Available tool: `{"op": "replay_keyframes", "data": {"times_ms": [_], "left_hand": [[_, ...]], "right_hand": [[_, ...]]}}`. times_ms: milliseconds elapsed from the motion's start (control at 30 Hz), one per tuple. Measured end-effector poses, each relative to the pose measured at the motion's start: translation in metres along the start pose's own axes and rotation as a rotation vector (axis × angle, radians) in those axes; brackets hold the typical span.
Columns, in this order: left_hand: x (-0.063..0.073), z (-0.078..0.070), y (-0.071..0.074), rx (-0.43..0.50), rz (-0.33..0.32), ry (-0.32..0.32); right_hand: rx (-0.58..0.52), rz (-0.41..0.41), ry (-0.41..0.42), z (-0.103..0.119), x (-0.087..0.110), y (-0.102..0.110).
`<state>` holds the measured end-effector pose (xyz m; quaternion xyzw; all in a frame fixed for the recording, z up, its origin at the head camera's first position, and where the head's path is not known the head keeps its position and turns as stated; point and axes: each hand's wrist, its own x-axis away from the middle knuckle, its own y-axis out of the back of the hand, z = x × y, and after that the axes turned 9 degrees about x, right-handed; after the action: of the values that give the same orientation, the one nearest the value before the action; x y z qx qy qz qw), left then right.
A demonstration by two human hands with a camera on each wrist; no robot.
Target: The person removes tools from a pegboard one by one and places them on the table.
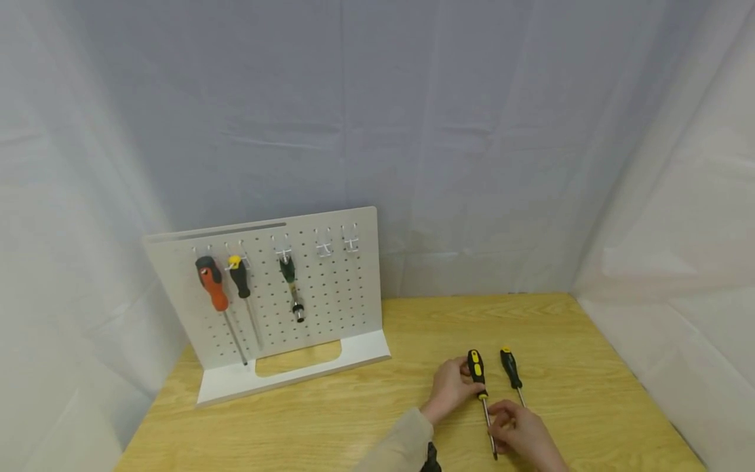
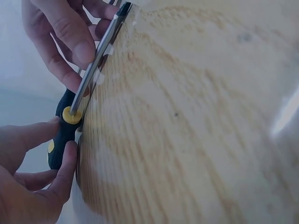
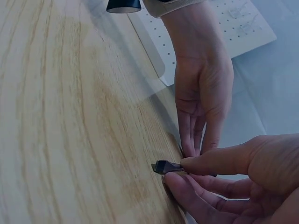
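A flat-bladed screwdriver (image 1: pixel 476 368) with a black and yellow handle lies at the right front of the wooden table, its dark tip toward me. My left hand (image 1: pixel 451 390) pinches the handle between thumb and fingers, seen closely in the left wrist view, where the yellow collar (image 2: pixel 72 115) shows. Lower on the metal shaft, my right hand (image 1: pixel 522 429) pinches near the tip (image 3: pixel 167 166) with thumb and forefinger. Just right of it lies a second black screwdriver (image 1: pixel 510 368) with a yellow end, its shaft partly hidden behind my right hand.
At the left stands a white pegboard (image 1: pixel 330 295) with hooks. On it hang an orange and black screwdriver (image 1: pixel 212 283), a yellow-topped black screwdriver (image 1: pixel 240 278) and a short dark green tool with a metal socket end (image 1: pixel 291 288). Two hooks (image 1: pixel 324 244) at its right carry nothing. White curtains surround the table.
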<state>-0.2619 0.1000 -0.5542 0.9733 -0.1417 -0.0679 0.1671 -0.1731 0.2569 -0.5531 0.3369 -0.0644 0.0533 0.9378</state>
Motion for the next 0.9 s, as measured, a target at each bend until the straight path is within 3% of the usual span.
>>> {"op": "replay_keyframes", "data": {"times_ms": [233, 533, 733, 900], "left_hand": [[0.002, 0.003, 0.006, 0.078, -0.011, 0.017], [0.001, 0.009, 0.015, 0.102, -0.009, 0.008], [0.002, 0.011, 0.022, 0.149, 0.013, -0.014], [0.003, 0.013, 0.032, 0.238, 0.043, -0.010]], "right_hand": [[-0.018, -0.011, -0.009, 0.000, 0.001, 0.000], [-0.053, -0.030, -0.003, 0.002, 0.000, 0.002], [-0.061, -0.070, -0.042, 0.005, -0.004, 0.000], [-0.100, -0.088, -0.023, 0.007, -0.006, 0.000]]}}
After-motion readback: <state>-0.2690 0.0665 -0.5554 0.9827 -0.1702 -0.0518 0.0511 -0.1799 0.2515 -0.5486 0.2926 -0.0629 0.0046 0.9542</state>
